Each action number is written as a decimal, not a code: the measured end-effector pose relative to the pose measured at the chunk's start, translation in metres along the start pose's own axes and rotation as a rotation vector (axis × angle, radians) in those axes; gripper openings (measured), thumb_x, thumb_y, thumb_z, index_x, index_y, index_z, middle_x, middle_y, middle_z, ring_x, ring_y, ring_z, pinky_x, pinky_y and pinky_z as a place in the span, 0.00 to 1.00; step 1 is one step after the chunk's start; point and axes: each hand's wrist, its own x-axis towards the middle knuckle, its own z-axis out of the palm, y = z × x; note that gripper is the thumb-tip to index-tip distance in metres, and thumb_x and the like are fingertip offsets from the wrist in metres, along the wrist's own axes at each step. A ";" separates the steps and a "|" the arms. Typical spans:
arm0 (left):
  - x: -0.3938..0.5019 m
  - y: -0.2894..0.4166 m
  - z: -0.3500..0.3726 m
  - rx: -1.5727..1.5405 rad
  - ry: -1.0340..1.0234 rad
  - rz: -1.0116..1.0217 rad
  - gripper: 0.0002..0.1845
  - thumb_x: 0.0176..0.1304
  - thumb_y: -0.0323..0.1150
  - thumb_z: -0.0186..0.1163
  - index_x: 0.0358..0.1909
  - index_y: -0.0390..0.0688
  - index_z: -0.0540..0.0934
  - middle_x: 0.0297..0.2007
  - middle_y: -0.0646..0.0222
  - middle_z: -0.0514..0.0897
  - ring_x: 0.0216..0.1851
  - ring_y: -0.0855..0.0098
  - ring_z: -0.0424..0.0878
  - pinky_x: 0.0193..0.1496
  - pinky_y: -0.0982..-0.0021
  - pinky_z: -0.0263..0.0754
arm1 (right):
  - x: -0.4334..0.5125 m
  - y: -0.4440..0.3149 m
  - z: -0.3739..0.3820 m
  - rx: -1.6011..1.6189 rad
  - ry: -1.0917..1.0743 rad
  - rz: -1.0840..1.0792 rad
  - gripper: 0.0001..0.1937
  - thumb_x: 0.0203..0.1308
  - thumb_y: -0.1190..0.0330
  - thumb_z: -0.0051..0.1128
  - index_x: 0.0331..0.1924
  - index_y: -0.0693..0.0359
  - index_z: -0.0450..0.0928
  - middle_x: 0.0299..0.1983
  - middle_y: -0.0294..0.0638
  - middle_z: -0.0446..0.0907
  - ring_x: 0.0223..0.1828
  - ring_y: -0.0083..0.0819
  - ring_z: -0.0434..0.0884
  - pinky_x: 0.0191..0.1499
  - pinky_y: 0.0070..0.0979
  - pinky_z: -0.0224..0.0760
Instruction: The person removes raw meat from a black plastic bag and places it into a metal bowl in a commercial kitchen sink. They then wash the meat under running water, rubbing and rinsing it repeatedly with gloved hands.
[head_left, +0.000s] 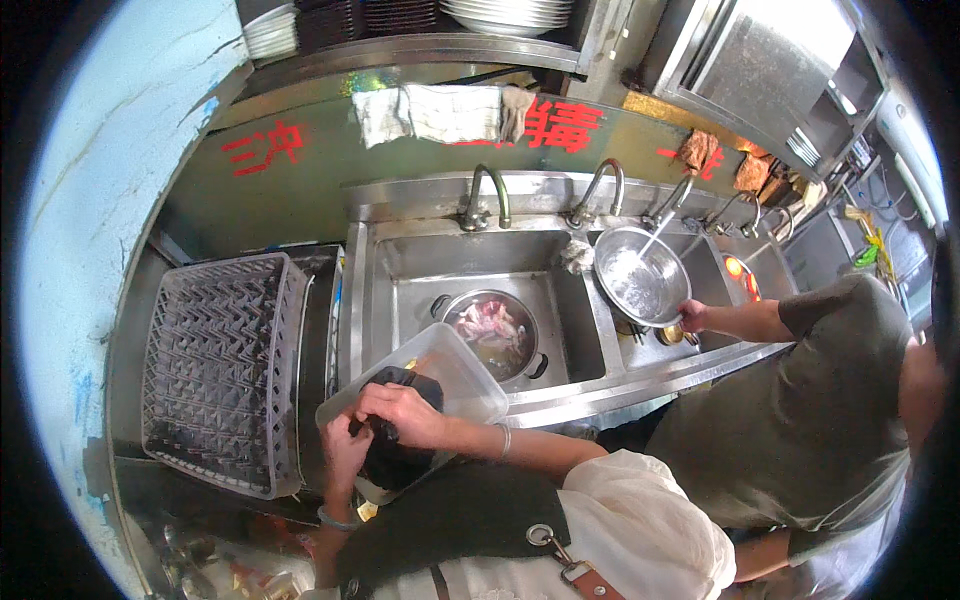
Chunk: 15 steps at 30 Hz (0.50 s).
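Both my hands grip a black plastic bag (401, 457) in front of my body, at the near side of a translucent plastic tub (457, 375). My left hand (346, 450) pinches the bag from the left; the fingers of my right hand (409, 412) close on its upper part. What the bag holds is hidden. The tub leans over the near rim of the left steel sink (397, 259). In that sink stands a round metal pot (499, 367) with black handles, with pieces of raw meat (487, 326) in liquid.
To my right a co-worker's hand (694, 315) holds a metal bowl (643, 277) under running water from a faucet (679, 196). A grey plastic dish rack (281, 375) stands left of the sink. White towels (454, 112) hang behind the faucets, below stacked plates (510, 15).
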 end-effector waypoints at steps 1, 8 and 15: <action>-0.002 0.000 0.004 0.029 0.079 -0.002 0.12 0.49 0.27 0.63 0.37 0.34 0.79 0.30 0.52 0.82 0.34 0.57 0.82 0.39 0.63 0.74 | 0.000 -0.002 0.001 0.041 0.001 0.015 0.19 0.36 0.83 0.56 0.38 0.60 0.76 0.41 0.41 0.75 0.46 0.42 0.78 0.48 0.34 0.71; -0.007 -0.020 0.039 -0.279 0.429 0.056 0.12 0.58 0.27 0.55 0.43 0.32 0.78 0.35 0.61 0.82 0.35 0.69 0.79 0.40 0.70 0.73 | -0.012 -0.015 0.006 0.168 0.037 0.054 0.21 0.36 0.86 0.52 0.40 0.61 0.82 0.48 0.45 0.73 0.55 0.44 0.74 0.58 0.33 0.70; -0.021 0.001 0.020 -1.200 0.131 -0.291 0.13 0.63 0.27 0.55 0.49 0.37 0.77 0.41 0.71 0.81 0.39 0.80 0.76 0.42 0.78 0.71 | -0.013 -0.010 -0.006 0.086 0.090 0.033 0.13 0.46 0.78 0.63 0.39 0.56 0.83 0.46 0.44 0.73 0.53 0.43 0.74 0.54 0.33 0.68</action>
